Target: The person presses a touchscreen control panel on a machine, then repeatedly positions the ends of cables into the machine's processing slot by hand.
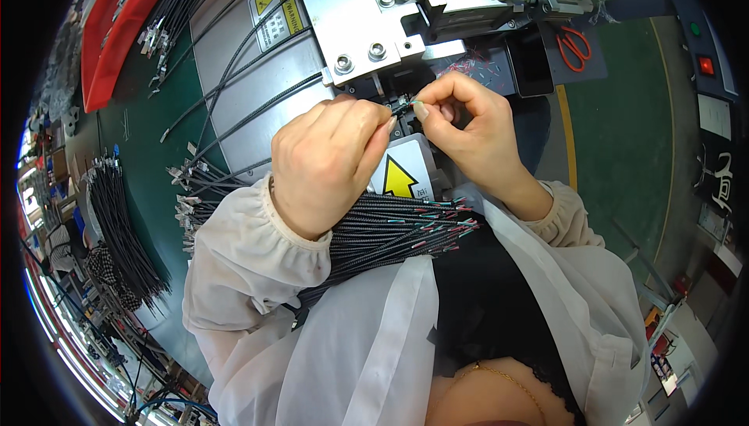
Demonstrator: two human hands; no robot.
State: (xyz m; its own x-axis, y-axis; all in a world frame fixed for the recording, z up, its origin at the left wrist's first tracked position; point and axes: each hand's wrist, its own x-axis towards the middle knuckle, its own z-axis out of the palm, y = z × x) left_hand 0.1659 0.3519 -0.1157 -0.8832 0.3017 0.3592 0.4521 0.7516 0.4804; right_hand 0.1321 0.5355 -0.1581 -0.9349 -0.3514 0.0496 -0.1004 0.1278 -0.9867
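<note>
My left hand point(328, 153) is closed round a black cable point(399, 108), holding it close to its end at the front of a metal machine point(355, 16). From that end come thin coloured wires point(416, 103), green among them. My right hand point(476, 118) pinches these wires between thumb and forefinger, just right of the left hand. Part of the cable is hidden by the left fingers. Under my left wrist lies a thick bundle of black cables point(382, 231), their stripped ends showing red, white and green wires on the right and metal connectors on the left.
A yellow arrow label point(399, 179) sits below my hands. Wire scraps point(476, 67), a black phone point(530, 61) and red-handled scissors point(573, 48) lie at the upper right. More cables hang over the grey machine cover point(226, 59). A red bin point(101, 75) and another cable bundle point(121, 227) are at left.
</note>
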